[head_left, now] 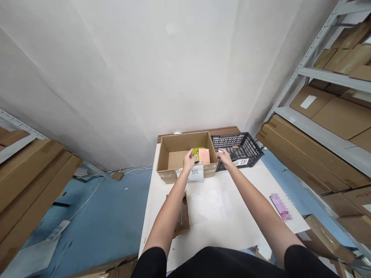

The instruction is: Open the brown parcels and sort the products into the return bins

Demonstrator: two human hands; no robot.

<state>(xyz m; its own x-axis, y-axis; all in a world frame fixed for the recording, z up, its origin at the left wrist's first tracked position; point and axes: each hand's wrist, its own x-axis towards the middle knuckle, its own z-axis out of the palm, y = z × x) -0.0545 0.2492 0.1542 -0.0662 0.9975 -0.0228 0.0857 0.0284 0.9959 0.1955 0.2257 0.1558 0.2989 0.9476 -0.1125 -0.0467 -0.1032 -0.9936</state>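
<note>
My left hand (189, 160) reaches over the front wall of a cardboard box (172, 170), thumb and fingers apart. Just beside its fingertips, inside the box, is a green packet (198, 151). A pink flat item (204, 156) lies against that packet, toward the right wall. Over the rim between the box and a black plastic crate (251, 148) is my right hand (224, 156). Its fingers are curled together, with a small whitish bit showing at them, too small to name. A white paper label (194, 174) with writing hangs on the box front.
On the white table (246, 216) lie clear plastic bags (207, 206), a small open carton (182, 218) partly behind my left forearm, and a pinkish flat item (279, 206) at right, blurred out. Shelves with cardboard boxes (333, 112) stand on both sides. A wall rises behind.
</note>
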